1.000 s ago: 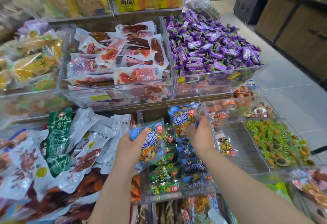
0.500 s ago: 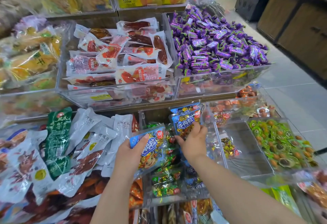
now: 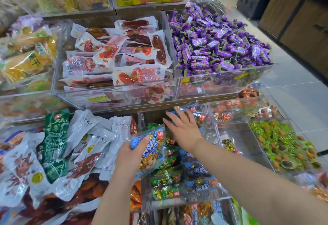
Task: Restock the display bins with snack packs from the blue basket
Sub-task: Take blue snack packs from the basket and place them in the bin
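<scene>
My left hand (image 3: 130,155) grips a blue snack pack of beef cubes (image 3: 152,151) just above the left side of a clear display bin (image 3: 184,202) holding blue and green packs. My right hand (image 3: 184,128) reaches over the back of that bin with fingers spread and straight, pressing a second blue pack (image 3: 193,112) against the bin's rear wall. More blue packs (image 3: 198,171) lie in the bin below my right forearm. The blue basket is not in view.
White and green vacuum packs (image 3: 83,143) fill the bin to the left. A nearly bare clear bin (image 3: 243,141) and green-wrapped snacks (image 3: 284,144) lie to the right. Upper shelf bins hold red sausage packs (image 3: 120,59) and purple candies (image 3: 218,41). Floor tiles (image 3: 292,82) run right.
My right hand has moved back and up, laid its blue pack at the rear of the bin and opened its fingers. My left hand keeps holding its pack in much the same place.
</scene>
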{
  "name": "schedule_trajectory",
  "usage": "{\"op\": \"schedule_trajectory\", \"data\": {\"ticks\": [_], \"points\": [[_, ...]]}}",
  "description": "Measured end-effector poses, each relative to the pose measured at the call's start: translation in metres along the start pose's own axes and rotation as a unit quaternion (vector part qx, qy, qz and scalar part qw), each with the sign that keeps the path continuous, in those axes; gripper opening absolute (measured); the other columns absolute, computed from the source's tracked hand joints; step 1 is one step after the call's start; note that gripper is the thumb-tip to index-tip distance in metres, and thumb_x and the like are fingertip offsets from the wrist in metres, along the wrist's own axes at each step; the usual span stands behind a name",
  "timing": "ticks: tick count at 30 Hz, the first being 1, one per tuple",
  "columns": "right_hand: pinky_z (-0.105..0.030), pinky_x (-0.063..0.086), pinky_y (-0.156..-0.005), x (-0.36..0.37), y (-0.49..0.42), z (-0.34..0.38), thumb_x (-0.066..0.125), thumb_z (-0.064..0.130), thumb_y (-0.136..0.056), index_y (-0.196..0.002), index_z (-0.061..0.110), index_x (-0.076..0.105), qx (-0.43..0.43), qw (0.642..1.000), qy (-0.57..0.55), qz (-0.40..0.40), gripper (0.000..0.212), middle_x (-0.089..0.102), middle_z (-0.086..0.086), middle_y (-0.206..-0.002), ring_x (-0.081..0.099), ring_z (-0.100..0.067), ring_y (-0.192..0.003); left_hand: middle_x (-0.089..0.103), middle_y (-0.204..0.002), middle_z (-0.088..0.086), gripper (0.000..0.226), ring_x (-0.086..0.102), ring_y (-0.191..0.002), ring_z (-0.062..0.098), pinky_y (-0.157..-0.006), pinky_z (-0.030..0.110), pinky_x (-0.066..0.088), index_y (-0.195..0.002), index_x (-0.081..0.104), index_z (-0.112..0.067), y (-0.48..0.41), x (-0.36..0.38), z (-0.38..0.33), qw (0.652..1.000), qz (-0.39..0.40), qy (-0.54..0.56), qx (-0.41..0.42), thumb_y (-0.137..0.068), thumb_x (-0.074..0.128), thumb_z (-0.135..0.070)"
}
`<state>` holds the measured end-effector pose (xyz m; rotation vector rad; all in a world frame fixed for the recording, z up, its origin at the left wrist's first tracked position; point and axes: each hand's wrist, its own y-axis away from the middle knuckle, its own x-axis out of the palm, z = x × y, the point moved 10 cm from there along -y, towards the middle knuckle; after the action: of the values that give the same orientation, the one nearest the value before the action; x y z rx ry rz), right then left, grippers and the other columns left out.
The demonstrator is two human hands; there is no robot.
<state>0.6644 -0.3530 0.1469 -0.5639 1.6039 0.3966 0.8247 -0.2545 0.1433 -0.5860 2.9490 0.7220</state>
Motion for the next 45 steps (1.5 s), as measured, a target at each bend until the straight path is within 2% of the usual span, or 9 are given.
{"op": "schedule_trajectory", "data": {"ticks": [3,6,9,14,21,29,33,39,45], "points": [[-0.05,-0.026,-0.103,0.01,-0.013,-0.004,0.043,0.028,-0.096,-0.149,0.022,0.019,-0.074,0.99,0.102,0.058,0.058,0.002,0.0,-0.159,-0.012,-0.03,-0.144,0.074,-0.069,-0.01,0.022,0.069,-0.06,0.002,-0.045,0.014,0.046,-0.088,0.067,-0.022,0.002,-0.002,0.002,1.0,-0.008,-0.001,-0.006,-0.083,0.07,-0.042],[-0.05,-0.001,-0.115,0.011,-0.017,-0.01,0.04,0.04,-0.097,-0.15,0.022,0.015,-0.112,0.981,0.138,0.079,0.062,0.007,-0.002,-0.158,0.002,-0.03,-0.144,0.074,-0.071,-0.009,0.024,0.07,-0.061,0.003,-0.047,0.016,0.047,-0.089,0.067,-0.022,0.005,-0.004,0.003,1.0,-0.009,-0.005,-0.005,-0.083,0.07,-0.044],[-0.045,0.024,-0.105,-0.003,-0.019,-0.027,0.053,0.046,-0.088,-0.146,0.024,0.024,-0.087,0.985,0.127,0.072,0.069,0.022,-0.01,-0.148,0.025,-0.032,-0.132,0.074,-0.071,-0.009,0.024,0.07,-0.062,0.003,-0.047,0.016,0.046,-0.088,0.067,-0.023,0.005,-0.003,0.002,1.0,-0.011,-0.011,-0.005,-0.082,0.069,-0.047],[-0.044,0.022,-0.105,-0.012,-0.016,-0.049,0.063,0.051,-0.077,-0.147,0.024,0.009,-0.023,0.995,0.015,0.097,0.092,0.013,-0.014,-0.146,0.022,-0.035,-0.13,0.075,-0.075,-0.006,0.021,0.071,-0.062,0.006,-0.054,0.023,0.049,-0.088,0.068,-0.023,0.008,0.005,0.002,1.0,-0.002,-0.01,-0.009,-0.084,0.069,-0.043],[-0.04,0.032,-0.102,-0.026,-0.001,-0.076,0.067,0.047,-0.079,-0.148,0.021,0.01,0.019,0.996,-0.003,0.082,0.093,0.041,-0.01,-0.134,0.04,-0.029,-0.123,0.073,-0.071,-0.015,0.024,0.066,-0.058,-0.003,-0.057,0.024,0.044,-0.088,0.069,-0.024,0.01,0.012,0.007,0.999,0.004,-0.03,-0.013,-0.084,0.068,-0.048],[-0.041,0.029,-0.104,-0.02,-0.009,-0.072,0.065,0.032,-0.084,-0.15,0.023,0.009,-0.031,0.991,0.073,0.109,0.087,0.041,-0.005,-0.139,0.038,-0.027,-0.126,0.074,-0.075,-0.014,0.023,0.071,-0.071,0.006,-0.061,0.027,0.048,-0.089,0.068,-0.028,0.008,0.012,0.007,0.999,0.008,-0.027,-0.015,-0.082,0.068,-0.05],[-0.045,0.014,-0.113,-0.019,-0.001,-0.083,0.059,0.023,-0.086,-0.15,0.028,0.0,-0.001,0.994,0.068,0.09,0.087,0.018,-0.009,-0.147,0.022,-0.031,-0.133,0.075,-0.077,-0.01,0.023,0.072,-0.074,0.009,-0.062,0.027,0.05,-0.089,0.068,-0.028,0.006,0.01,0.006,0.999,0.002,-0.033,-0.012,-0.082,0.068,-0.05],[-0.05,-0.009,-0.113,-0.003,0.01,-0.087,0.049,0.052,-0.087,-0.148,0.02,-0.017,0.009,0.99,0.081,0.114,0.095,0.003,-0.006,-0.154,-0.002,-0.027,-0.143,0.076,-0.087,-0.004,0.025,0.072,-0.083,0.017,-0.08,0.041,0.056,-0.094,0.068,-0.026,0.004,0.022,0.011,0.999,0.032,-0.033,-0.028,-0.082,0.07,-0.048],[-0.047,-0.023,-0.107,-0.009,0.018,-0.082,0.051,0.031,-0.091,-0.145,0.028,-0.024,-0.008,0.995,0.058,0.081,0.093,-0.005,-0.009,-0.157,-0.015,-0.029,-0.144,0.077,-0.088,-0.001,0.027,0.074,-0.082,0.019,-0.078,0.04,0.058,-0.103,0.067,-0.018,0.006,0.043,0.006,0.992,0.116,-0.027,-0.03,-0.078,0.079,-0.016]]}}
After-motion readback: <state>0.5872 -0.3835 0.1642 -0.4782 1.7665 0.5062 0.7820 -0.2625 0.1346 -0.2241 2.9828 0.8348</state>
